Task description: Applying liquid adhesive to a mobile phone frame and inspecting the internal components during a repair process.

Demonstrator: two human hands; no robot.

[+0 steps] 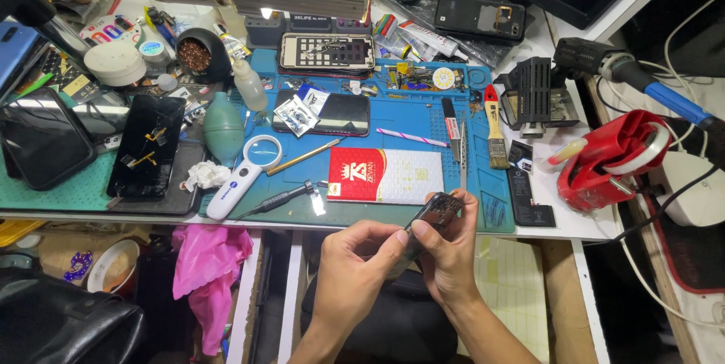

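Note:
Both my hands meet just in front of the desk's near edge, gripping one small dark phone part (436, 214) that looks like an opened phone frame. My left hand (355, 267) pinches its lower end with thumb and fingers. My right hand (451, 252) wraps around its right side, thumb pressed on the face. Behind the hands a red and white flat box (384, 175) lies on the blue work mat (400, 118). A dark phone (336, 113) lies flat further back on the mat.
A magnifier (245, 174), a green blower bulb (223, 128), a small brush (495, 134), tweezers (462, 154) and a red tape dispenser (604, 160) crowd the desk. Dark phones (147, 145) lie at left. Pink cloth (208, 269) hangs below the desk.

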